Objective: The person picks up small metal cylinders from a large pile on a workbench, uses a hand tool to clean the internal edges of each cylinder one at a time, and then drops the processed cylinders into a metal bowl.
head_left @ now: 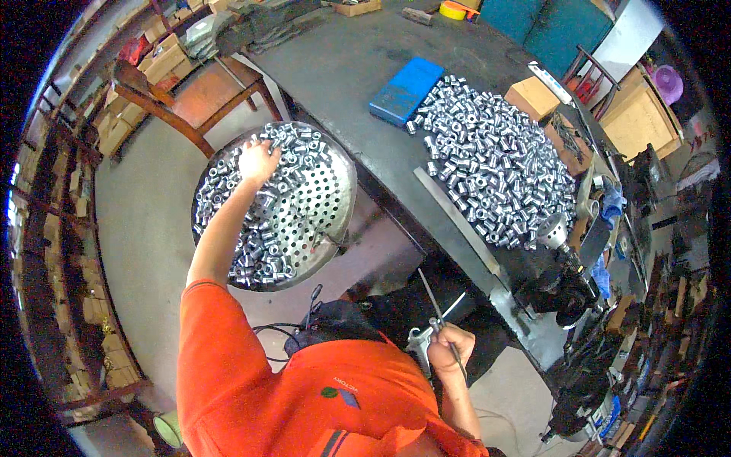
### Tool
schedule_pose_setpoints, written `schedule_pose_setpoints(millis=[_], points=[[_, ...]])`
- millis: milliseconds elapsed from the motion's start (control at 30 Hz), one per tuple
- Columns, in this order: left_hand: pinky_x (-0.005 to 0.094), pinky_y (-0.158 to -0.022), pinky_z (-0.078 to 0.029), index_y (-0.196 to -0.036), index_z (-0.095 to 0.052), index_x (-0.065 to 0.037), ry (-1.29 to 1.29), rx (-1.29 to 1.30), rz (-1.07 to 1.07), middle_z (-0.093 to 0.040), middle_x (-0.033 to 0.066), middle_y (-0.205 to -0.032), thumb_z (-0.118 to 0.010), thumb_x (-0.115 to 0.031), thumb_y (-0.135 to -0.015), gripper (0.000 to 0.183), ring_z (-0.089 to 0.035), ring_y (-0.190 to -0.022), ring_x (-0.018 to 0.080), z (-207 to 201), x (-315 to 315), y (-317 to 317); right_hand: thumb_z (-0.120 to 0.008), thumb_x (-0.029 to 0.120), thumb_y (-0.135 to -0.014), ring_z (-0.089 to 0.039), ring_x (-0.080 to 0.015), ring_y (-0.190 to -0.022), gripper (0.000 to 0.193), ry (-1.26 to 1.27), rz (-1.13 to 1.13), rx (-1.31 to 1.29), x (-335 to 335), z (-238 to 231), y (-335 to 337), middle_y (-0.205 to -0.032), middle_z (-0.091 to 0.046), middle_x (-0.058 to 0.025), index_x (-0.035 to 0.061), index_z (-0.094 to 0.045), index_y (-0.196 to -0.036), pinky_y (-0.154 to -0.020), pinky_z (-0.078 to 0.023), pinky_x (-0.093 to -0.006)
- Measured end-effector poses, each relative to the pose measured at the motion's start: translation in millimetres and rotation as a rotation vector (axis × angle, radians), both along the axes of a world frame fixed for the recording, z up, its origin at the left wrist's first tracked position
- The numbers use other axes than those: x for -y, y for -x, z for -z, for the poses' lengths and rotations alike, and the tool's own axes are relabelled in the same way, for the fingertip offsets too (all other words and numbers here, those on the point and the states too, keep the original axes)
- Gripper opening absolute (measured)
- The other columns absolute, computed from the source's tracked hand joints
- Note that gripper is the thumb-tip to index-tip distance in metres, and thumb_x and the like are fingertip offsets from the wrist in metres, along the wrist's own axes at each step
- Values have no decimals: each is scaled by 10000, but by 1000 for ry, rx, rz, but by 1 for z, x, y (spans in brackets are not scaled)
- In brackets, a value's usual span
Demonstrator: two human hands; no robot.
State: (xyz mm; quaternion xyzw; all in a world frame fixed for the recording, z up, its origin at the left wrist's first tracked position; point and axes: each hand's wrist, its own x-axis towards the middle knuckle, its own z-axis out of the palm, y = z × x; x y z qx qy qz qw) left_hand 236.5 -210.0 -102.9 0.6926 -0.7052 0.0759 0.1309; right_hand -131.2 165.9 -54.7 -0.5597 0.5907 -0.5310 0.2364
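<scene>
My left hand (259,162) reaches into a round perforated metal pan (329,257), fingers spread among short silvery metal sleeves (266,204). Whether a sleeve lies under the fingertips is hidden. The sleeves cover the pan's left and far sides, while its holed bottom shows at the right. Close to my body, my right hand (451,349) is closed around a long thin metal rod (429,292), slanting up and to the left. A second, pale thin rod (454,305) crosses it just above the fist. Beside that hand is a silvery metal piece (418,340), its kind unclear.
A dark workbench (335,84) bears a large heap of similar sleeves (495,164), a blue plastic box (406,90) and a cardboard box (531,97). A chuck-like metal fixture (553,230) stands by the heap. Beyond the pan is a wooden chair (202,99); shelves line the left.
</scene>
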Motion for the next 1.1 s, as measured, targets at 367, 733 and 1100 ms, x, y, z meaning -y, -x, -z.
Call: schedule_pose_setpoints(millis=[367,733,1100], points=[[421,-714,-473,-910,-636,-74,-197,-157,482,-626,140,-851,-563,-225,-813,194,-605,-801,326,-15,-98,35,-562,9,-595,-342,-136,-432,250,-27,-27,27,-6,-4,5,-494,-346,-30,62,-332,-514,-418,-248,-267],[263,-776,-479,-869,-602,0,-664,-1058,586,-627,27,-860,-662,-15,-760,125,-591,-833,101,-110,-140,88,-592,73,-611,-351,-186,-425,244,-47,-179,31,1,-27,8,-501,-346,-50,51,-362,-534,-416,-267,-306],[296,-607,-518,-895,-619,33,-1098,-1132,632,-643,76,-737,-574,-142,-874,182,-648,-625,187,-114,-181,164,-630,113,-625,-372,-222,-439,288,-33,-208,53,0,-28,16,-524,-342,-71,53,-357,-556,-424,-251,-343]])
